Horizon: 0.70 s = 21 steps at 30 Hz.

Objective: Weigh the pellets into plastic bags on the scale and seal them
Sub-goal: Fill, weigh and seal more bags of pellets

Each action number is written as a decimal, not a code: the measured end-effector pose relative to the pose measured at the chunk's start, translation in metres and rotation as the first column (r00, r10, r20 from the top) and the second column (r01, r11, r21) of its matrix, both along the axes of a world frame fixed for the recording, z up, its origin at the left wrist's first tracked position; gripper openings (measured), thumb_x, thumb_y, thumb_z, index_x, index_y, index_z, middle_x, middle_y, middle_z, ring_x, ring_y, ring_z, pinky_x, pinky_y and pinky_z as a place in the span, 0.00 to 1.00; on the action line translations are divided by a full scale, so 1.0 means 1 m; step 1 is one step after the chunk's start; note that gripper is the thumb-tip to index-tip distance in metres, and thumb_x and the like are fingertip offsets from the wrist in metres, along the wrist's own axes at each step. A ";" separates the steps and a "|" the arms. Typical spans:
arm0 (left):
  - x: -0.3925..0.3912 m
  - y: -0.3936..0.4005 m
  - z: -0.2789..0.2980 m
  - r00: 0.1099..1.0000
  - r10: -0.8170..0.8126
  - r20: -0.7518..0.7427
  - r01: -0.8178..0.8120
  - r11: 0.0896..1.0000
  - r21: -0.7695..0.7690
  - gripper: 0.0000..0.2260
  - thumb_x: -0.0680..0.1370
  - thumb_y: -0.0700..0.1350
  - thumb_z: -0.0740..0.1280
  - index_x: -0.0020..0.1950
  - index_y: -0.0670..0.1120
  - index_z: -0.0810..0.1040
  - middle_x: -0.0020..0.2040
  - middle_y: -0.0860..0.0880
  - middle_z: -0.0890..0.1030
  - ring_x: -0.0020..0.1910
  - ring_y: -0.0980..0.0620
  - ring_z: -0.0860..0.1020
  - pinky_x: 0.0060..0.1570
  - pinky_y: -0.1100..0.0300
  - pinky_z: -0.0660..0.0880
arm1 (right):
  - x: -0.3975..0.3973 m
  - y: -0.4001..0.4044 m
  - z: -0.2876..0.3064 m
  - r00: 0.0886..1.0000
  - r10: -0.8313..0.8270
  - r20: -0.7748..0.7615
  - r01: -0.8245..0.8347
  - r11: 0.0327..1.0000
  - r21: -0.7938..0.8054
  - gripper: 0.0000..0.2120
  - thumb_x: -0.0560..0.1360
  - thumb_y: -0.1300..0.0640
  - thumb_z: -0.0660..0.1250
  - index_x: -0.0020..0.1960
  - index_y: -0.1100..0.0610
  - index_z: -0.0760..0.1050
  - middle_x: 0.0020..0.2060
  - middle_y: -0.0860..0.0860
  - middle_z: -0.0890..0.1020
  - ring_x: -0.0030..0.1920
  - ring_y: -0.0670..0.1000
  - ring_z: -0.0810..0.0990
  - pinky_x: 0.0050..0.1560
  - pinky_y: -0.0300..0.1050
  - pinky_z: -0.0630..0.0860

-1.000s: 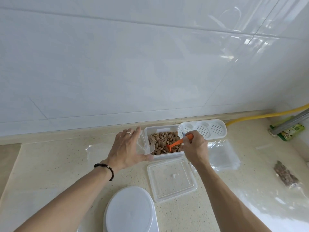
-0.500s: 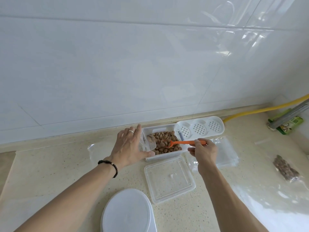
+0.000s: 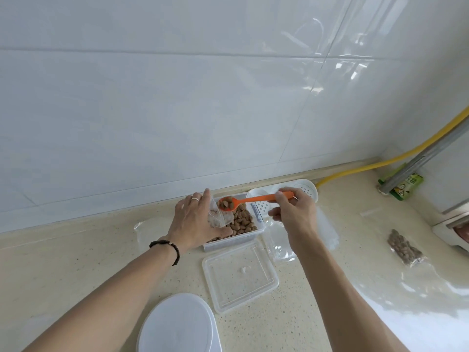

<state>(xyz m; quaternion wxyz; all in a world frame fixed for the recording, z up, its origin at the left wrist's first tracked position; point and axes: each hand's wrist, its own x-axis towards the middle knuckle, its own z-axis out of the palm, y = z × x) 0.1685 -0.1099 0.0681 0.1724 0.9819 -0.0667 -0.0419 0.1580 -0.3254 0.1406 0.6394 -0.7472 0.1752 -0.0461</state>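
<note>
A clear tub point(image 3: 256, 232) of brown pellets point(image 3: 242, 221) stands near the wall. My left hand point(image 3: 196, 221) holds a small clear plastic bag point(image 3: 218, 216) open over the tub's left end. My right hand point(image 3: 295, 213) pinches the handle of an orange spoon point(image 3: 253, 199). Its bowl is full of pellets and hovers at the bag's mouth. The white scale point(image 3: 177, 326) sits at the near edge, with nothing on it.
The tub's clear lid point(image 3: 239, 274) lies in front of it. Flat clear bags point(image 3: 279, 246) lie right of the tub, with another point(image 3: 139, 228) to the left. A filled pellet bag point(image 3: 404, 247) lies at far right. A white perforated tray point(image 3: 308, 190) and yellow hose point(image 3: 380, 162) run along the wall.
My right hand has lifted the spoon out of the tub, loaded with pellets, and swung it left to the bag's mouth. My left hand has kept the bag open.
</note>
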 end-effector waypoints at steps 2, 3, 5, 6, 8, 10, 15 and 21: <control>-0.001 -0.002 0.002 0.999 0.030 -0.017 -0.032 0.992 -0.121 0.58 0.58 0.79 0.60 0.77 0.45 0.53 0.66 0.46 0.69 0.67 0.46 0.66 0.67 0.48 0.63 | -0.004 0.013 0.009 0.983 0.171 0.065 -0.162 0.978 -0.130 0.03 0.79 0.63 0.66 0.51 0.59 0.76 0.40 0.56 0.83 0.28 0.51 0.82 0.30 0.45 0.80; -0.001 -0.003 0.003 0.998 0.047 -0.033 -0.052 0.982 -0.181 0.58 0.57 0.79 0.62 0.77 0.45 0.54 0.67 0.46 0.69 0.67 0.46 0.66 0.66 0.48 0.63 | -0.005 0.019 0.013 0.961 0.259 0.099 -0.237 0.953 -0.187 0.02 0.79 0.63 0.66 0.50 0.58 0.76 0.40 0.55 0.82 0.27 0.52 0.82 0.30 0.46 0.79; -0.003 -0.002 0.003 0.995 0.081 -0.058 -0.094 0.956 -0.277 0.60 0.56 0.79 0.63 0.77 0.45 0.54 0.67 0.46 0.68 0.68 0.45 0.65 0.65 0.48 0.63 | -0.007 0.026 0.016 0.922 0.355 0.158 -0.304 0.912 -0.277 0.04 0.79 0.62 0.66 0.48 0.54 0.76 0.38 0.53 0.81 0.28 0.54 0.82 0.29 0.49 0.78; -0.004 -0.001 0.003 0.994 0.092 -0.065 -0.108 0.944 -0.311 0.60 0.55 0.80 0.64 0.77 0.46 0.54 0.67 0.46 0.68 0.68 0.45 0.65 0.65 0.48 0.64 | -0.008 0.027 0.018 0.910 0.370 0.184 -0.301 0.899 -0.319 0.05 0.79 0.61 0.66 0.48 0.52 0.76 0.37 0.52 0.81 0.29 0.55 0.81 0.30 0.51 0.78; -0.004 0.001 0.003 0.991 0.110 -0.075 -0.130 0.924 -0.361 0.60 0.55 0.79 0.65 0.77 0.47 0.54 0.68 0.46 0.67 0.68 0.46 0.64 0.64 0.49 0.63 | -0.008 0.027 0.021 0.893 0.394 0.217 -0.285 0.868 -0.406 0.05 0.79 0.59 0.66 0.47 0.50 0.75 0.35 0.51 0.81 0.31 0.59 0.80 0.32 0.57 0.78; -0.003 0.003 0.002 0.986 0.140 -0.085 -0.162 0.907 -0.389 0.58 0.56 0.76 0.70 0.77 0.48 0.54 0.68 0.47 0.67 0.69 0.47 0.64 0.65 0.49 0.63 | -0.007 0.027 0.022 0.882 0.415 0.224 -0.284 0.847 -0.449 0.03 0.79 0.58 0.66 0.47 0.50 0.75 0.35 0.50 0.80 0.32 0.60 0.80 0.34 0.59 0.77; 0.000 0.006 -0.002 0.984 0.169 -0.062 -0.180 0.911 -0.372 0.53 0.61 0.70 0.74 0.77 0.49 0.56 0.68 0.47 0.68 0.68 0.47 0.65 0.65 0.48 0.65 | -0.005 0.030 0.021 0.868 0.445 0.221 -0.302 0.826 -0.475 0.03 0.79 0.59 0.66 0.48 0.52 0.76 0.35 0.53 0.81 0.32 0.59 0.80 0.34 0.59 0.77; -0.007 0.024 -0.007 0.978 0.210 0.023 -0.195 0.941 -0.277 0.47 0.61 0.67 0.75 0.73 0.49 0.62 0.60 0.48 0.72 0.62 0.46 0.71 0.63 0.49 0.66 | 0.005 0.018 -0.010 0.962 0.110 0.251 0.003 0.912 -0.410 0.03 0.79 0.61 0.64 0.48 0.55 0.75 0.35 0.49 0.80 0.31 0.58 0.81 0.32 0.54 0.79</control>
